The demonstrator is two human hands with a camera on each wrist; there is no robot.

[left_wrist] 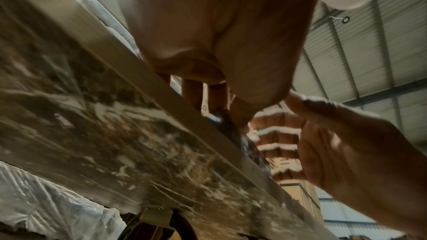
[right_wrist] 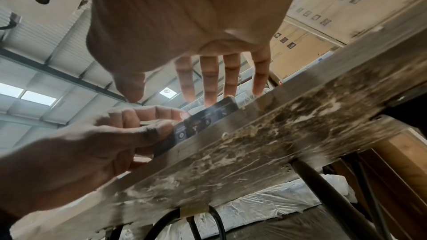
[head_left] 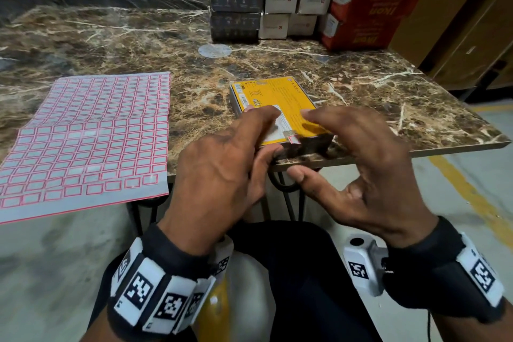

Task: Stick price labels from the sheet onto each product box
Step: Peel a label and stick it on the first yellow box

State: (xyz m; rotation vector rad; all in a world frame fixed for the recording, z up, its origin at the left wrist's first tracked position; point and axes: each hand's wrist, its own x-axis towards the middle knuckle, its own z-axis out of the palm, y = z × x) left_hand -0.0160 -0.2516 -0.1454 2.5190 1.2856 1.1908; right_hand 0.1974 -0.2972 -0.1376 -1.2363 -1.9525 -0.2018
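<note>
Box (head_left: 273,108), yellow, lies at the table's (head_left: 388,86) near edge. Our left hand (head_left: 222,172) grips its corner; our right hand (head_left: 358,172) hovers open. We should press the small label (head_left: 294,139) flat, away from the sheet (head_left: 91,133).

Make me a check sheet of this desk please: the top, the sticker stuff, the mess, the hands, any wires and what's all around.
Surface: brown marble table, a round pale mark near the back.
Job's things: red-bordered label sheet at the left, overhanging the near edge; yellow box flat at the near edge, a small label on its near corner.
Clutter: stacked yellow-and-black and white boxes at the back.
Hands: left hand grips the yellow box's near edge; right hand open, fingers on the box top.
Cables: black loop under the table.
Surroundings: red cartons, concrete floor, yellow floor line.
</note>
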